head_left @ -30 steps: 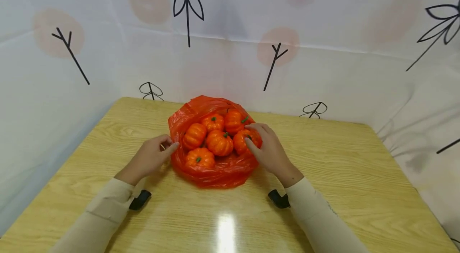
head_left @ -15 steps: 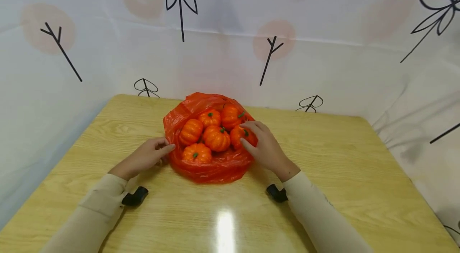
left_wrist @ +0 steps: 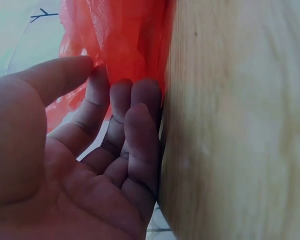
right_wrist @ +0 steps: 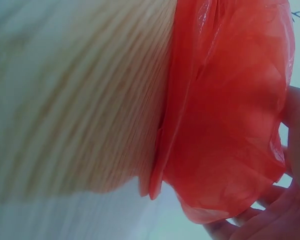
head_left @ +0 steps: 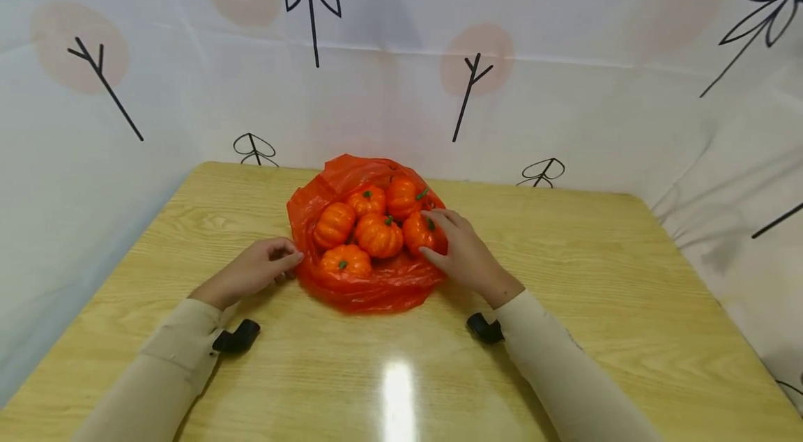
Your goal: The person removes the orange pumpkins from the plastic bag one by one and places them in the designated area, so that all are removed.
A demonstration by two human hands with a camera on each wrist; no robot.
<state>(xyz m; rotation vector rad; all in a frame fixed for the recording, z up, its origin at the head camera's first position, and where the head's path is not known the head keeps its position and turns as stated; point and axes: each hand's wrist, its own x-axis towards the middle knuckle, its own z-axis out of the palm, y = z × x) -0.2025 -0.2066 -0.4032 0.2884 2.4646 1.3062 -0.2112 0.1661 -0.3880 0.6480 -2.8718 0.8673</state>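
Observation:
A red plastic bag (head_left: 376,299) stands with its mouth spread wide on the wooden table. Inside lie several small orange pumpkins with green stems, among them a middle pumpkin (head_left: 378,235) and a right-hand pumpkin (head_left: 424,233). At the bag's left side, my left hand (head_left: 256,270) has thumb and index fingertips together on the thin plastic; its other fingers bend below, against the bag near the tabletop. My right hand (head_left: 469,255) rests around the right rim beside the right-hand pumpkin, thumb and fingers spread apart. The right wrist view shows its fingers (right_wrist: 250,215) behind the plastic, mostly hidden.
The wooden table (head_left: 596,302) extends on both sides of the bag. A white cloth (head_left: 376,100) with printed flowers and twigs hangs behind it. Below each sleeve a black curved piece (head_left: 237,337) shows at the wrist.
The left fingers have drawn closer to the bag's side, and thumb and index have come together. The right hand keeps its place at the rim. The head view has shifted slightly.

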